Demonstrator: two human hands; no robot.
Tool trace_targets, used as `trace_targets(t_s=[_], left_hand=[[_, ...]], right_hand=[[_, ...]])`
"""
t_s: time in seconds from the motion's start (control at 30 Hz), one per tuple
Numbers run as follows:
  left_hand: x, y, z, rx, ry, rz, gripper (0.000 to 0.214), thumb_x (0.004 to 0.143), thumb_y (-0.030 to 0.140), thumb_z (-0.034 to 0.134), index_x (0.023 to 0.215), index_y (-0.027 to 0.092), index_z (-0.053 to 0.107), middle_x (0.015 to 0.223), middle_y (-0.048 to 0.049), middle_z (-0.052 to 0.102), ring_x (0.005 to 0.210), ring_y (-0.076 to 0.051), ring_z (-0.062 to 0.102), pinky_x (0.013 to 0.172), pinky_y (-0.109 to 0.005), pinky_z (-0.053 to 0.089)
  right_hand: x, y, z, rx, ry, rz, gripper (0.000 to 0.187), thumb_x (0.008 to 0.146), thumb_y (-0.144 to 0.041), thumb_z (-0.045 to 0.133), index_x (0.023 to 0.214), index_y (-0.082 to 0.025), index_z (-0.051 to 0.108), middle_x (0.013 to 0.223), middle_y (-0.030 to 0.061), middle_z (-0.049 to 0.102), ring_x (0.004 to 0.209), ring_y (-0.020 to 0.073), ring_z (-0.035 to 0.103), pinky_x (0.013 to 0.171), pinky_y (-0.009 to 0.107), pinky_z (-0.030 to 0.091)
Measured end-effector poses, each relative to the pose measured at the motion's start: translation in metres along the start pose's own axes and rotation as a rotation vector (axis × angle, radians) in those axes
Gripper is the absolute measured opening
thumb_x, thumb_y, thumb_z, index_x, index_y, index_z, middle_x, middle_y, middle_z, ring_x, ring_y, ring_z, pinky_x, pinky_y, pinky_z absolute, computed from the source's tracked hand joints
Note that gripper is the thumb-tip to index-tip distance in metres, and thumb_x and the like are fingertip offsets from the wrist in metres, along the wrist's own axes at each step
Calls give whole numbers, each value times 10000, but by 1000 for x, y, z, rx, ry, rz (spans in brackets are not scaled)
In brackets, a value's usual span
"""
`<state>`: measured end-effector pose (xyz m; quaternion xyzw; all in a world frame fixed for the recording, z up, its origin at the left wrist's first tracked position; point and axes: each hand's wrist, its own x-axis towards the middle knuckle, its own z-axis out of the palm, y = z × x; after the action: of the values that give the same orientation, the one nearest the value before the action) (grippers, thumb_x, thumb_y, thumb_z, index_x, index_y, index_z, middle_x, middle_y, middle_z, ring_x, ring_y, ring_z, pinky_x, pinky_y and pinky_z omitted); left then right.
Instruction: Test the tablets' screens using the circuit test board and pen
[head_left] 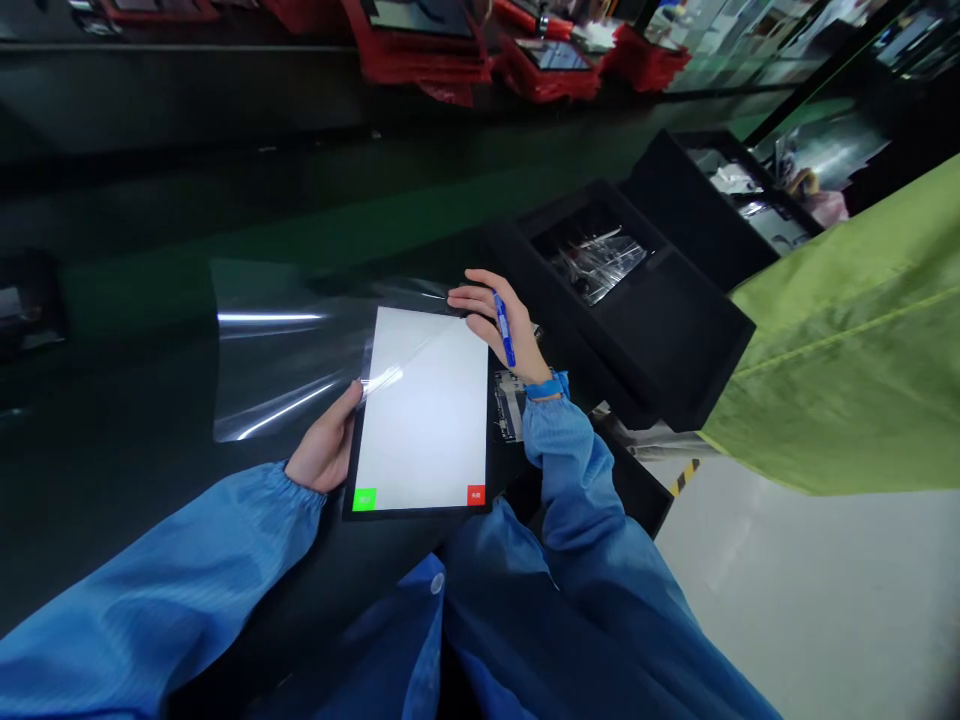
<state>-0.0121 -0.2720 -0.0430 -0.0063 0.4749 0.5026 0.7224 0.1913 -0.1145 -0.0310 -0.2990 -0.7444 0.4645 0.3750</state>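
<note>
Blue jacket cloth (pixel 375 660) fills the near edge, both sleeves reaching forward toward a tablet (pixel 424 410) held just in front of the wearer's body. Its screen glows white, with a green patch (pixel 364 499) and a red patch (pixel 476 495) in the lower corners; whether the dark bench (pixel 127 430) bears any of its weight, I can't tell from where I stand.

The left hand (pixel 326 445) grips the tablet's left edge, thumb in front, fingers hidden behind. Clear film (pixel 274 370) spreads out to the left and seems to run across the upper screen. At the top right corner the right hand (pixel 502 310) has its fingers stretched out, a blue pen (pixel 504 328) lying across it — whether the fingertips pinch the film, I can't make out.

What worries me is that loose sheet: being light and bowed, it could curl or snag if either side were tugged unevenly. The pen might drop or knock the glass should the hand turn. And if that one-sided left grip slackened, the tablet could tip — a stray fingertip might also press one of the coloured patches.
</note>
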Motion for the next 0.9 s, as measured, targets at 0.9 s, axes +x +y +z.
trace_targets(t_s=[0.9], left_hand=[[1, 8, 16, -23, 20, 51, 444, 1032, 227, 407, 1441, 103, 529, 1084, -99, 772, 989, -252, 744, 964, -350, 577]], right_hand=[[17, 40, 7, 155, 276, 43, 503, 938, -760, 237, 896, -271, 351, 789, 27, 652, 764, 211, 674, 862, 441, 574]])
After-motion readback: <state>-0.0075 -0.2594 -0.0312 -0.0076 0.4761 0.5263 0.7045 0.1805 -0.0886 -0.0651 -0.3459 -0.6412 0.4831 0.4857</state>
